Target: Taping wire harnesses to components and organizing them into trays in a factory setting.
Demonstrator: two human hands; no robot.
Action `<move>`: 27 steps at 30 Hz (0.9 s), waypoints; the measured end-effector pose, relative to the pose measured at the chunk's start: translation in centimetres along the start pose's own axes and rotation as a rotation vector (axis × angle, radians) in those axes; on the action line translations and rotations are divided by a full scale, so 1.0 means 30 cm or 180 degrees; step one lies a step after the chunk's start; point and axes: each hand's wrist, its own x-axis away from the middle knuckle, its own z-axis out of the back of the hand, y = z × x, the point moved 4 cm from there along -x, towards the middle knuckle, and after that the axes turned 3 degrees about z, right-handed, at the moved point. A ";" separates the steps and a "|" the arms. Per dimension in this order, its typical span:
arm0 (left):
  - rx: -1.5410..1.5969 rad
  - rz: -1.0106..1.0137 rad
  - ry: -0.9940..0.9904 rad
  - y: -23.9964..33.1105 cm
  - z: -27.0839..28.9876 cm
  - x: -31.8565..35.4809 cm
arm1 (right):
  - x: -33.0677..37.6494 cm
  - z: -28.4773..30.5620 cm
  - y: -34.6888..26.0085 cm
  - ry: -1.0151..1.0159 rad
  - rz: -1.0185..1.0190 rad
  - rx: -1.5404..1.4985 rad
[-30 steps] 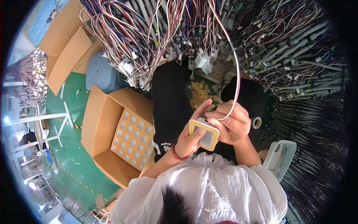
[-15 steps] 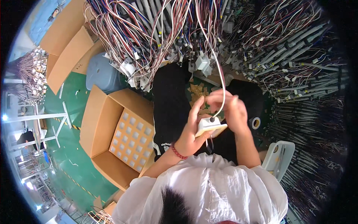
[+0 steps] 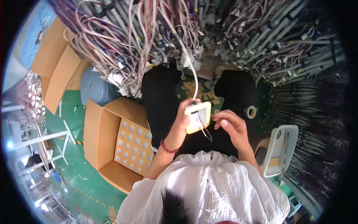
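Note:
My left hand [image 3: 180, 121] is closed around the left side of a small square white housing [image 3: 195, 126] with a pale yellow rim. Its hollow face is turned up toward me. A white cable [image 3: 195, 84] enters the housing's far edge and runs up to the hanging bundles. Thin red and dark wires [image 3: 205, 131] come out of the hollow and dangle over the near edge. Just right of the housing is my right hand [image 3: 235, 130], fingers loosely bent and apart, with nothing visible in them. Whether a fingertip touches the housing's edge is hard to tell.
Dense cable bundles [image 3: 145, 33] hang ahead and to the right [image 3: 298, 100]. On the left stands an open cardboard box [image 3: 93, 138] holding a divided insert [image 3: 134, 143], with a blue-grey stool [image 3: 97, 87] behind. A tape roll [image 3: 250, 112] and white plastic bin [image 3: 291, 149] lie right.
The housing has tipped so that its hollow face and wires now show. My right hand has dropped from beside the cable to the housing's right, and the view has shifted slightly.

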 end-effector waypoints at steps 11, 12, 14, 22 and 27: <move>-0.1218 -0.0314 0.0092 -0.008 -0.057 -0.004 | 0.006 -0.058 -0.113 0.0426 0.0760 0.1384; -0.1436 -0.0481 0.0025 -0.010 -0.056 0.003 | -0.010 -0.066 -0.131 0.0508 0.0823 0.1546; -0.2175 -0.0915 0.0023 -0.019 -0.023 0.017 | -0.039 -0.058 -0.174 0.0809 0.1237 0.1653; -0.4333 -0.2162 0.0393 0.088 -0.044 0.017 | -0.152 -0.102 -0.163 -0.0603 0.0489 0.1701; -0.4940 -0.2522 0.0316 0.146 -0.035 0.010 | -0.146 -0.140 -0.175 -0.0393 0.1107 0.1603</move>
